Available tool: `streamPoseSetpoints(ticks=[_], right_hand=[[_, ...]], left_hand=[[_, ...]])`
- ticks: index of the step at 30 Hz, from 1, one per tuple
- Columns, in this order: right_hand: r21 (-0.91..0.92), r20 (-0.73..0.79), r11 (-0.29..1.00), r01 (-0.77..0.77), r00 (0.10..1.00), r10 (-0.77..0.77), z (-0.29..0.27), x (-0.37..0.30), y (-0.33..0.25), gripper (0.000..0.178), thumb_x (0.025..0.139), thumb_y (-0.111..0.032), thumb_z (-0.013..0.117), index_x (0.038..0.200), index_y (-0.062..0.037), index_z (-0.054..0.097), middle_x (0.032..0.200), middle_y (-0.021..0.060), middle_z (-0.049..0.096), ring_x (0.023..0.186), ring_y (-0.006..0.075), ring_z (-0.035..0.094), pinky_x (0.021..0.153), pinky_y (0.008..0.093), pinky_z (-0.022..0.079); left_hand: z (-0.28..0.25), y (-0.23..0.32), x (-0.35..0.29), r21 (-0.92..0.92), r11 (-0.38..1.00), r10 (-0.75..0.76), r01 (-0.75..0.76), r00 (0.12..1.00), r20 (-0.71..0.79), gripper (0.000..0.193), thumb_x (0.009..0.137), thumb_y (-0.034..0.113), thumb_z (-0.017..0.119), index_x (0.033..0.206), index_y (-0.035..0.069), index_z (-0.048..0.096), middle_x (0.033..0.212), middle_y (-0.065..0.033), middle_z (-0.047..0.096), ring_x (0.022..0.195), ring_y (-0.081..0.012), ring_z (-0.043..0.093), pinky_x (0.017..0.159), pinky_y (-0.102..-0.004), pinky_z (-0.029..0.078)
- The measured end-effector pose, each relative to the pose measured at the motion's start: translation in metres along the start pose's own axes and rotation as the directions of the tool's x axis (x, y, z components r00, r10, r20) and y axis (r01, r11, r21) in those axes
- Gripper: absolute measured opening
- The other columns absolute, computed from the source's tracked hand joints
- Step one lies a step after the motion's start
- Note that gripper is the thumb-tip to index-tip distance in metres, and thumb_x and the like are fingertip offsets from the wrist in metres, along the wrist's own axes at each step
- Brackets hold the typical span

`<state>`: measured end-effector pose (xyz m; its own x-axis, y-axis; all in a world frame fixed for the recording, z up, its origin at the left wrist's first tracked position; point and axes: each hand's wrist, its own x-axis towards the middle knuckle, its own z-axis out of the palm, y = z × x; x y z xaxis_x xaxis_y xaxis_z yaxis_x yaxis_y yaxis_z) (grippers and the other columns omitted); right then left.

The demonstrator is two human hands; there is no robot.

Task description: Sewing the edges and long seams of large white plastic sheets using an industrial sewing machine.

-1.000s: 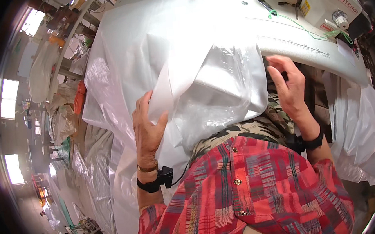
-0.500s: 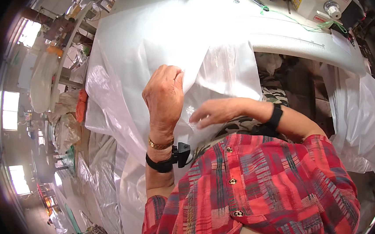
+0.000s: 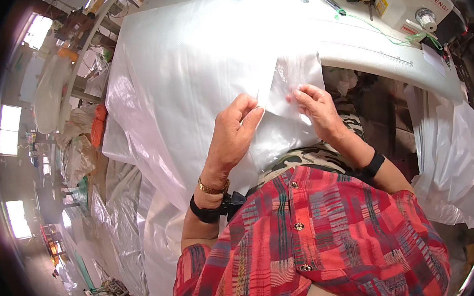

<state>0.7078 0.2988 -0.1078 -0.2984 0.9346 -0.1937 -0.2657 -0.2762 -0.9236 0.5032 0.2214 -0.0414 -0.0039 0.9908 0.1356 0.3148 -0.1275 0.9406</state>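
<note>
A large, glossy white plastic sheet (image 3: 179,80) spreads over the table and hangs toward my lap. Thumb and fingers of my left hand (image 3: 234,130) pinch a folded edge of it near the middle. To the right, my right hand (image 3: 320,111) has its thumb and forefinger closed on the sheet's narrower flap, which looks thin and wrinkled. A short gap of sheet lies between the two hands. Both wrists wear black bands, and the left also carries a gold bracelet.
A white sewing machine (image 3: 412,9) stands at the back right, with thread snips (image 3: 332,3) and green cord beside it. A printed ruler (image 3: 377,54) runs along the table edge. More white sheeting (image 3: 452,159) hangs at the right; an orange bundle (image 3: 98,125) sits at the left.
My left hand has moved down and right along the sheet. My right hand has risen away from my body and closed on the flap, which now lies flatter.
</note>
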Motion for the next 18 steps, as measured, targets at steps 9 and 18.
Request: streamPoseSetpoints(ticks=[9, 18], right_hand=[[-0.138, 0.343, 0.990, 0.008, 0.939, 0.040, 0.009, -0.033, -0.042, 0.015, 0.090, -0.016, 0.069, 0.086, -0.0038, 0.061, 0.081, 0.0004, 0.063, 0.076, 0.0060, 0.058, 0.070, 0.0219, 0.046], [-0.179, 0.386, 0.984, -0.012, 0.919, 0.081, 0.025, -0.043, -0.021, 0.031, 0.090, -0.014, 0.066, 0.114, 0.0016, 0.057, 0.092, 0.0074, 0.067, 0.088, 0.0124, 0.063, 0.078, 0.0276, 0.051]], left_hand=[[0.006, 0.012, -0.001, -0.201, 0.963, -0.181, 0.179, 0.983, 0.006, 0.013, 0.088, 0.010, 0.069, 0.090, 0.003, 0.058, 0.081, 0.0035, 0.059, 0.078, -0.0029, 0.049, 0.068, -0.0213, 0.042], [0.006, -0.007, 0.003, -0.016, 0.996, -0.085, 0.086, 0.995, 0.044, 0.016, 0.089, 0.011, 0.069, 0.099, 0.002, 0.061, 0.087, 0.0018, 0.064, 0.079, -0.0029, 0.052, 0.067, -0.0206, 0.043]])
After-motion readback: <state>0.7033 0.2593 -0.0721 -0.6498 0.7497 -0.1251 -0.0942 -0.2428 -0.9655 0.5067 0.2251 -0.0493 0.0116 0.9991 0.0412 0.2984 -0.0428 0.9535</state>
